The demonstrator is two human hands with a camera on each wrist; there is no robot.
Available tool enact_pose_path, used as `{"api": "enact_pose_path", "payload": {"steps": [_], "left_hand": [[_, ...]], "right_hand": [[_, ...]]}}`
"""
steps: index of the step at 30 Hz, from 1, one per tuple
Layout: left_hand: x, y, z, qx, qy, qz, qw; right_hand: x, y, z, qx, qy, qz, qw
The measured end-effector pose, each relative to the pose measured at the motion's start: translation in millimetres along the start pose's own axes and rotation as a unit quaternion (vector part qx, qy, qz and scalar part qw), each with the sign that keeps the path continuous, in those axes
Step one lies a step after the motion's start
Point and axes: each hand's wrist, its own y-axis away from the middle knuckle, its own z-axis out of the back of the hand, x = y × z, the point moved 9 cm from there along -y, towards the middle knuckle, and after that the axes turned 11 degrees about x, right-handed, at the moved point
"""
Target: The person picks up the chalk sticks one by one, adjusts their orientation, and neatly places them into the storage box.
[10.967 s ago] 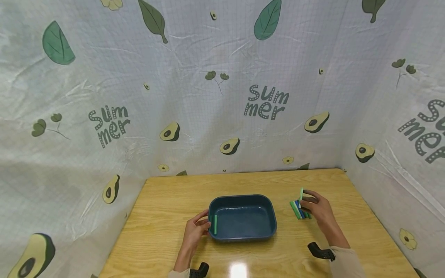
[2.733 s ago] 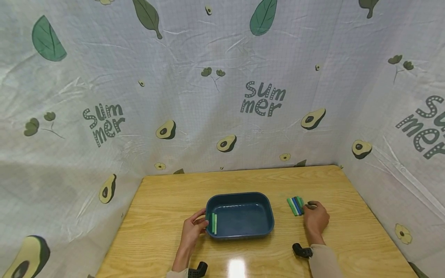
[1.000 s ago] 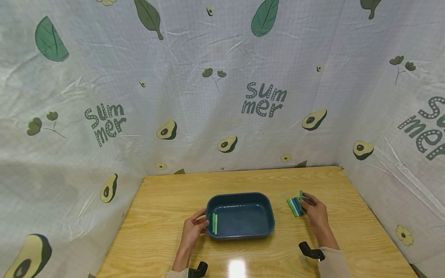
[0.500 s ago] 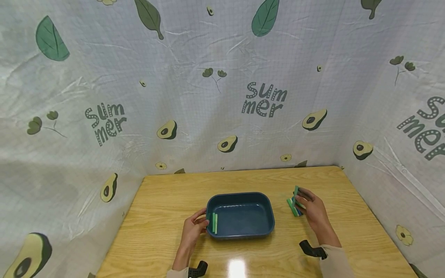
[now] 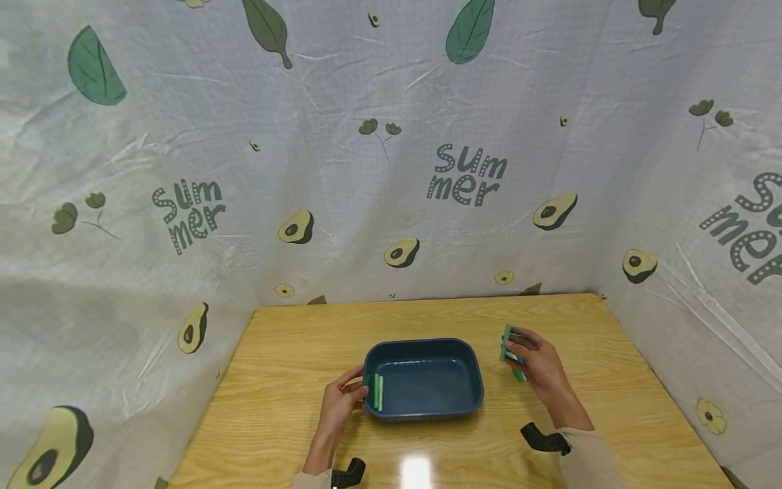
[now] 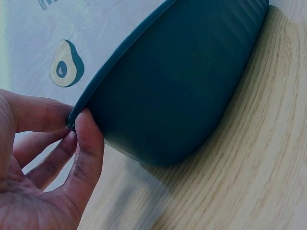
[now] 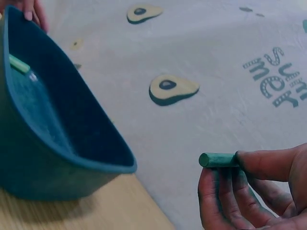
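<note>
My left hand [image 5: 338, 407] pinches the left rim of a dark blue plastic box [image 5: 434, 387], thumb outside in the left wrist view. Inside, two green chalk sticks [image 5: 379, 392], one paler, lie side by side against the left wall. To the right of the box, my right hand [image 5: 542, 367] holds a green stick of chalk [image 7: 220, 160] between thumb and fingertips, raised above the table. Dark green dust marks those fingertips [image 7: 209, 184]. Below this hand, the row of chalk sticks [image 5: 520, 375] on the table is partly hidden; green and blue ends show.
The box stands on a light wood table [image 5: 305, 339]. A white sheet [image 5: 342, 176] printed with avocados and leaves hangs behind the table and along both sides. Each wrist wears a black camera mount, such as the right one [image 5: 544, 440].
Two green chalk sticks lie in the box now, against one 11 seconds ago. My right hand has since picked another green stick from the row and moved left with it. The left hand stays put.
</note>
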Motion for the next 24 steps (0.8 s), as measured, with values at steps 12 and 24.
{"api": "enact_pose_path", "payload": {"steps": [12, 24], "left_hand": [[1.4, 0.5, 0.8, 0.004, 0.004, -0.003, 1.0], [2.2, -1.7, 1.3, -0.001, 0.005, 0.007, 1.0]], "right_hand": [[9.2, -6.6, -27.8, 0.028, -0.022, 0.005, 0.9994], [11.3, -13.2, -57.8, 0.056, -0.038, 0.005, 0.9977]]}}
